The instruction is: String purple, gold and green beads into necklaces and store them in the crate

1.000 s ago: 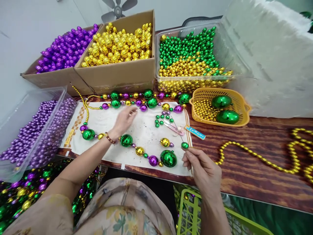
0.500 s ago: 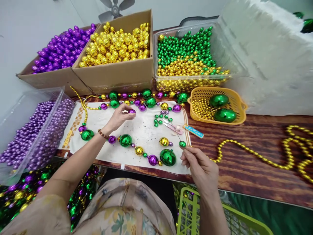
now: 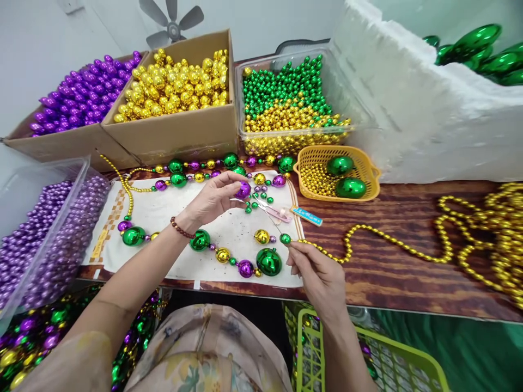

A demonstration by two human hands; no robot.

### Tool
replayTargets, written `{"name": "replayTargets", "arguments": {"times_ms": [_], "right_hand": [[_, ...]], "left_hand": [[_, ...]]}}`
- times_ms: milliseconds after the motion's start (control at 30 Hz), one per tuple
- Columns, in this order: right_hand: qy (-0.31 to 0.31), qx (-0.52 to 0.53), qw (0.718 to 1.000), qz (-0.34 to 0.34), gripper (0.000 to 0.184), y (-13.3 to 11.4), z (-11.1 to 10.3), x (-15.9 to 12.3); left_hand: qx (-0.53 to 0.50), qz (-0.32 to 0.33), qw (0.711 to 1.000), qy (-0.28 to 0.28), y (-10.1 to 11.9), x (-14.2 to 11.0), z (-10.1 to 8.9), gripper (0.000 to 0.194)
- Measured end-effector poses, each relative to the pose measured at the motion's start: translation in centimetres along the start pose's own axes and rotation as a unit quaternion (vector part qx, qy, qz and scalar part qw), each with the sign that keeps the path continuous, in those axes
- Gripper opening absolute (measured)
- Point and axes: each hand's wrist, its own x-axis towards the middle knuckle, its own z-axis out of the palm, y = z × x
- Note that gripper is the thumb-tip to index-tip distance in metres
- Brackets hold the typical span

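Note:
My left hand [image 3: 214,198] pinches a purple bead [image 3: 243,189] above the white cloth [image 3: 171,209]. My right hand [image 3: 316,272] is closed on a thin needle that carries a small green bead [image 3: 285,238] near its base, its tip pointing up-left toward the purple bead. A half-strung strand of green, gold and purple beads [image 3: 223,255] lies on the cloth below my hands, ending at a large green ball [image 3: 269,262]. Another strand [image 3: 212,163] runs along the cloth's far edge. Several loose small green beads [image 3: 255,198] lie by the pink scissors [image 3: 278,211].
Cardboard boxes of purple beads [image 3: 77,98] and gold beads [image 3: 175,81] stand at the back, beside a clear tub of green and gold beads [image 3: 286,103]. A yellow basket [image 3: 370,177] holds two green balls. A purple bead tub [image 3: 36,239] is left, a gold chain [image 3: 408,247] right.
My left hand picked a purple bead off the cloth and carried it right, toward the needle. My right hand stayed nearly still. The view shifted right.

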Motion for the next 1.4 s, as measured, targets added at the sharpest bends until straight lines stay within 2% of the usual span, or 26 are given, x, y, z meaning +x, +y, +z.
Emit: {"name": "replayTargets", "arguments": {"times_ms": [167, 400, 667, 867, 1000, 1233, 1400], "right_hand": [[0.002, 0.007, 1.0, -0.011, 0.016, -0.1, -0.1, 0.0], [0.011, 0.002, 1.0, 0.005, 0.016, -0.3, 0.0, -0.3], [0.006, -0.029, 0.999, -0.03, 0.017, -0.8, 0.4, -0.1], [0.006, -0.03, 0.999, -0.045, 0.015, -1.0, 0.7, 0.1], [-0.007, -0.035, 0.999, -0.03, 0.015, -0.9, 0.6, 0.0], [0.005, -0.018, 1.0, -0.024, 0.016, -0.3, 1.1, 0.1], [0.026, -0.006, 0.999, -0.025, 0.016, -0.1, 1.6, 0.4]], "left_hand": [[-0.059, -0.02, 0.998, -0.008, -0.3, 0.4, 0.5, 0.035], [-0.13, -0.046, 0.985, 0.099, -0.7, 1.2, 1.4, 0.03], [-0.186, -0.066, 0.971, 0.132, -0.8, 1.2, 2.2, 0.026], [-0.173, -0.054, 0.975, 0.129, -1.2, 1.1, 2.3, 0.026], [-0.152, -0.033, 0.979, 0.131, -1.5, 1.0, 2.7, 0.025], [-0.133, 0.049, 0.986, 0.085, -2.5, 0.7, 5.1, 0.021], [-0.106, 0.078, 0.989, 0.075, -3.4, 0.1, 6.7, 0.034]]}}
